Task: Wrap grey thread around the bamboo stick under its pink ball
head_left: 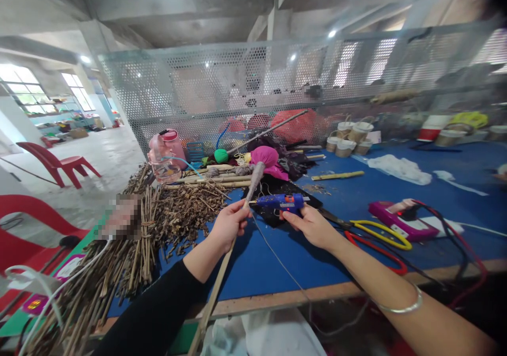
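My left hand (229,223) is closed around a flat wooden stick (216,292) that slants up over the table. Its far end carries a thick grey wrapping (256,179), apparently yarn. From just below the wrapping a thin grey strand (277,251) hangs down past the table edge. My right hand (309,224) grips a blue hot glue gun (283,202), its nozzle pointing left at the stick just above my left fingers. Whether the tip touches the stick I cannot tell. Behind the wrapped end sits a magenta ball-like bundle (264,156).
Dried brown stalks (138,234) are heaped at left. Scissors with yellow and red handles (380,234) and a purple power strip (407,221) lie at right. Small pots (346,147) and a pink jug (168,152) stand near a perforated metal screen (190,92).
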Demonstrator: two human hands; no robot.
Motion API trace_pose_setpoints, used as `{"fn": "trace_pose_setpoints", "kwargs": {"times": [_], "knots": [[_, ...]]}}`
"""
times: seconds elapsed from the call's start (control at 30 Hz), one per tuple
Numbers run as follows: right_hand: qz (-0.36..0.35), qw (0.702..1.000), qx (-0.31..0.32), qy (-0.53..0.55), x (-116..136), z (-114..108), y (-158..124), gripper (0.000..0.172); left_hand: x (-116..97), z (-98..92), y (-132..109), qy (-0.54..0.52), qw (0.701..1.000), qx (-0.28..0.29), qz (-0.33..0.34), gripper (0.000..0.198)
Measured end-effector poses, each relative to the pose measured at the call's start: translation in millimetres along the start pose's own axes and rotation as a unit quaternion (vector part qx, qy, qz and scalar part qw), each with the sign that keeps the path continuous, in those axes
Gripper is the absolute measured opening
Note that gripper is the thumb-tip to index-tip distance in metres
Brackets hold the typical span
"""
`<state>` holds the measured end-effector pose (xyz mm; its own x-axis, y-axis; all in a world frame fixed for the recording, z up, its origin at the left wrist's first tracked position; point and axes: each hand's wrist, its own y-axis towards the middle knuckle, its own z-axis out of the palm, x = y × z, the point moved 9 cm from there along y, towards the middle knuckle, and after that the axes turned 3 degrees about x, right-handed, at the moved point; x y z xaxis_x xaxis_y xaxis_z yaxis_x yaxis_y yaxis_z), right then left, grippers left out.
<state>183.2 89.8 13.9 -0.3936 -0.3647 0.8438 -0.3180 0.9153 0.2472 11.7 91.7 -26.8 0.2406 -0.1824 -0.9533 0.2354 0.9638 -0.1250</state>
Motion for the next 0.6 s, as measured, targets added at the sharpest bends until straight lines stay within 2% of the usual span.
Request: {"fn": "trace_pose_setpoints", "kwargs": {"times": [0.33, 0.6], "knots": [[-0.028, 0.999, -0.027, -0.008, 0, -3, 0, 0.027, 1, -2.4, 1, 0.001, 1.0, 0.001, 0.003, 0.044], [-0.045, 0.996, -0.032, -0.072, 9, -6, -1, 0.029, 0, 1.1, 0, -0.004, 1.0, 0.017, 0.002, 0.04]]}}
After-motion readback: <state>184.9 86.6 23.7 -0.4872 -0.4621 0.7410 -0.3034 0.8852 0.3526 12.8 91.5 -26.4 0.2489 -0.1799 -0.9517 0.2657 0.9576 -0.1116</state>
